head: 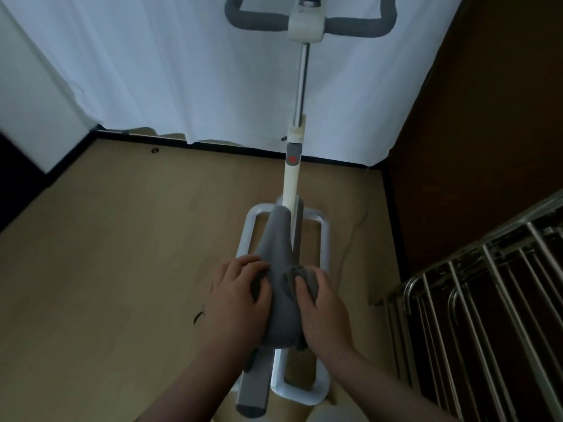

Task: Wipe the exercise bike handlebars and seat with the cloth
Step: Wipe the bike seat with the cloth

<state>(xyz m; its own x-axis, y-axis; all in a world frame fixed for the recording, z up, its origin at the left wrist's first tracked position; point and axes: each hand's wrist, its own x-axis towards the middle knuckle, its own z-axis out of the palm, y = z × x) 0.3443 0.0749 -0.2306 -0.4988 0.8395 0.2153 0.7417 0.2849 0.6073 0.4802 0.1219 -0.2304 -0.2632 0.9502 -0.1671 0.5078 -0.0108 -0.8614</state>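
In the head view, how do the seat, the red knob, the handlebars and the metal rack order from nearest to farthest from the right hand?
Measured from the right hand:
1. Seat, directly under the hand.
2. Metal rack, to its right.
3. Red knob, up the post ahead.
4. Handlebars, at the far top.

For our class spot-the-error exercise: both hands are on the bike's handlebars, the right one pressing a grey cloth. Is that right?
Not quite. The head view shows both hands, left and right, on the seat, not the handlebars, which stand untouched farther away. The right one does press a grey cloth.
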